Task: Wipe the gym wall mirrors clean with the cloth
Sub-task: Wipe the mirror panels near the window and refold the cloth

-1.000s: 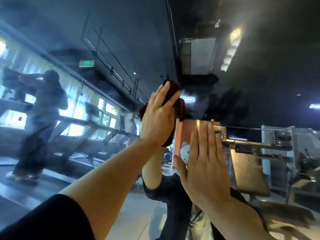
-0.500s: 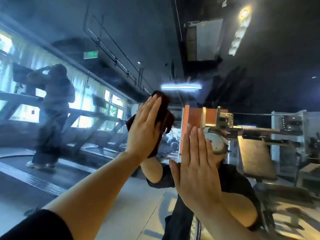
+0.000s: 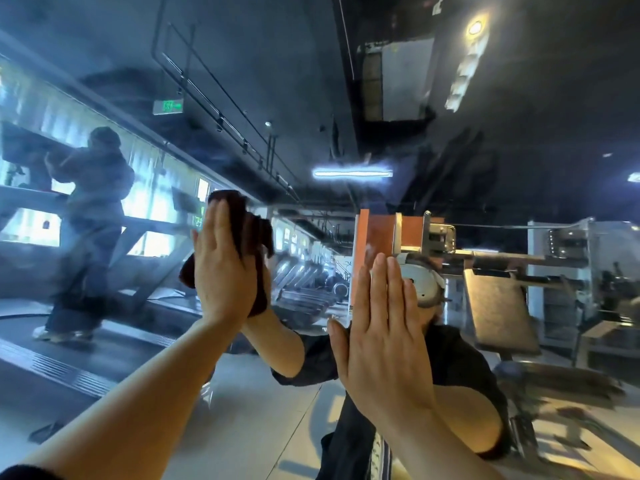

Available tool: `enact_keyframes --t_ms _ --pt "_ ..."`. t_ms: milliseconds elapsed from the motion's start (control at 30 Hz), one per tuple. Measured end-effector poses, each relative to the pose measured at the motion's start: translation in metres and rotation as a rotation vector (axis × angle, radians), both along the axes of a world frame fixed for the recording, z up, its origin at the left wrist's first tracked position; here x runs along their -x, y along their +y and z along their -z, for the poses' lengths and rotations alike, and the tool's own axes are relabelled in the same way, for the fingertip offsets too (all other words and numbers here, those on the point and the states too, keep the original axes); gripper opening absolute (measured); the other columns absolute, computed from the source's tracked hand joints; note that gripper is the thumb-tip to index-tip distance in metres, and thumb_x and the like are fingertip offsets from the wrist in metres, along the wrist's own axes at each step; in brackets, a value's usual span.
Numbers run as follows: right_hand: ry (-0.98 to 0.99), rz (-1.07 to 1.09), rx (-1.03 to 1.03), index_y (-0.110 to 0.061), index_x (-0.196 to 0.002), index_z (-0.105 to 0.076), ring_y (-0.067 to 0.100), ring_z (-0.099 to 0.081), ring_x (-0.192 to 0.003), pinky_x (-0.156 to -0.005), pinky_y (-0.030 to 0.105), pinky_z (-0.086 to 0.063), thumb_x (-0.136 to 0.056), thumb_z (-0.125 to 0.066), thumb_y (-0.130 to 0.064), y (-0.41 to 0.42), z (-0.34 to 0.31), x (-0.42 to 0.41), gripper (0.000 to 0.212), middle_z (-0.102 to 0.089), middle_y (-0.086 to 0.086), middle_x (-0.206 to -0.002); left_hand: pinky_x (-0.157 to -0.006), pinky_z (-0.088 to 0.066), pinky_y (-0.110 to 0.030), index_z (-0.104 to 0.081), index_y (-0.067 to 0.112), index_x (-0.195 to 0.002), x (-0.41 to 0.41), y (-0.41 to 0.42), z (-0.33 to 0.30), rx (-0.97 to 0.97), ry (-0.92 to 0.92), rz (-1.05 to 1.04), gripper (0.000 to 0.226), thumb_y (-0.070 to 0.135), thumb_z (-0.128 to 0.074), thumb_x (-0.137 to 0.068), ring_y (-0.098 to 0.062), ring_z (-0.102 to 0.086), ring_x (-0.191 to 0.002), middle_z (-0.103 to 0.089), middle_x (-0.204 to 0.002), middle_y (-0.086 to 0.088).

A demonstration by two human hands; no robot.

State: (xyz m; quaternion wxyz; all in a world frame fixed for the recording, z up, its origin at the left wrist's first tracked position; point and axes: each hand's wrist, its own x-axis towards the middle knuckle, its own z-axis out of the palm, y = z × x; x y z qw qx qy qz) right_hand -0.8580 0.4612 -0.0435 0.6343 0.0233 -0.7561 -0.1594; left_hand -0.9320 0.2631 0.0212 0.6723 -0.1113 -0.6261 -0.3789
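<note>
The wall mirror fills almost the whole view and reflects the gym and me. My left hand lies flat against the glass left of centre, pressing a dark brown cloth under its palm; the cloth bulges out past the fingertips and the wrist side. My right hand rests flat on the mirror lower and to the right, fingers together, holding nothing. Its reflection and my reflected body sit right behind it.
A vertical mirror seam with an orange panel runs just above my right hand. Reflected in the glass are a person on a treadmill at left, a row of treadmills at centre, and a bench with weight machines at right.
My left hand and the cloth have slid down and leftward across the glass. My right hand stays flat on the mirror. The view has tilted a little.
</note>
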Motion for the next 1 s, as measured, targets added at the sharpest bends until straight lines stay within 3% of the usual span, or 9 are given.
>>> enact_keyframes --t_ms 100,200,267,333,500,567,767,933,1000 --pt "-0.004 0.007 -0.002 0.007 -0.156 -0.005 0.039 0.001 -0.154 -0.126 0.051 -0.007 -0.106 -0.022 -0.05 -0.001 0.0 0.0 0.078 -0.001 0.03 -0.164 -0.113 -0.034 -0.058 -0.029 0.009 -0.155 -0.01 0.026 0.002 -0.189 -0.074 0.037 0.063 0.004 -0.052 -0.096 -0.035 -0.03 -0.145 -0.03 -0.16 -0.013" --pt "-0.006 -0.018 0.0 0.007 -0.156 -0.005 0.039 0.0 -0.154 -0.126 0.051 -0.011 -0.106 -0.022 -0.05 -0.001 -0.001 0.001 0.078 -0.001 0.03 -0.164 -0.115 -0.034 -0.056 -0.032 0.008 -0.153 -0.021 0.053 0.04 0.16 0.062 0.03 0.071 0.003 -0.062 -0.089 -0.032 -0.033 -0.145 -0.032 -0.158 -0.012" --pt "-0.015 -0.033 0.004 0.007 -0.156 -0.005 0.039 -0.001 -0.154 -0.125 0.052 -0.014 -0.106 -0.023 -0.05 0.0 0.0 0.001 0.078 -0.001 0.029 -0.164 -0.119 -0.028 -0.05 -0.032 0.01 -0.153 -0.022 0.046 0.068 0.429 0.12 -0.024 0.066 0.016 -0.06 -0.094 -0.028 -0.03 -0.147 -0.033 -0.158 -0.013" --pt "-0.024 -0.033 -0.001 0.007 -0.156 -0.007 0.04 -0.002 -0.154 -0.124 0.053 -0.016 -0.106 -0.024 -0.05 0.002 0.001 0.001 0.078 -0.002 0.03 -0.163 -0.12 -0.026 -0.051 -0.031 0.012 -0.153 -0.014 0.02 0.078 0.489 0.105 -0.043 0.059 0.024 -0.051 -0.099 -0.03 -0.031 -0.147 -0.033 -0.158 -0.013" --pt "-0.033 -0.003 -0.01 0.009 -0.155 -0.007 0.042 0.001 -0.153 -0.124 0.054 -0.013 -0.106 -0.022 -0.049 0.001 0.001 0.0 0.078 0.001 0.032 -0.162 -0.115 -0.033 -0.054 -0.033 0.012 -0.155 0.007 -0.034 0.038 -0.206 -0.162 0.046 0.061 0.003 -0.05 -0.096 -0.031 -0.032 -0.146 -0.028 -0.162 -0.008" --pt "-0.03 0.001 -0.013 0.009 -0.155 -0.006 0.042 0.002 -0.153 -0.125 0.054 -0.011 -0.106 -0.021 -0.049 0.0 0.001 0.0 0.077 0.002 0.033 -0.162 -0.118 -0.029 -0.048 -0.031 0.011 -0.154 0.002 -0.019 0.015 -0.311 -0.163 0.031 0.061 0.003 -0.047 -0.096 -0.03 -0.028 -0.148 -0.027 -0.162 -0.009" --pt "-0.028 0.006 -0.018 0.007 -0.156 -0.002 0.039 0.005 -0.154 -0.125 0.053 -0.005 -0.105 -0.02 -0.048 -0.001 0.0 -0.001 0.077 0.004 0.03 -0.163 -0.123 -0.022 -0.043 -0.035 0.009 -0.153 -0.03 0.073 0.05 0.229 0.071 0.039 0.06 0.016 -0.053 -0.096 -0.024 -0.025 -0.149 -0.031 -0.16 -0.009" --pt "-0.035 -0.034 -0.025 0.009 -0.156 -0.007 0.04 0.004 -0.154 -0.125 0.054 -0.008 -0.105 -0.016 -0.055 0.0 0.0 -0.003 0.082 0.001 0.031 -0.163 -0.124 -0.016 -0.035 -0.035 0.009 -0.15 -0.022 0.048 0.126 0.325 0.053 0.045 0.059 0.02 -0.056 -0.096 -0.017 -0.02 -0.15 -0.032 -0.158 -0.009" --pt "-0.021 -0.047 -0.023 0.009 -0.156 -0.008 0.04 0.003 -0.154 -0.125 0.053 -0.007 -0.105 -0.019 -0.058 0.0 0.001 -0.003 0.084 -0.001 0.031 -0.163 -0.124 -0.019 -0.04 -0.034 0.008 -0.15 -0.016 0.027 0.166 0.268 0.009 0.005 0.061 0.019 -0.056 -0.094 -0.022 -0.021 -0.15 -0.028 -0.159 -0.007"
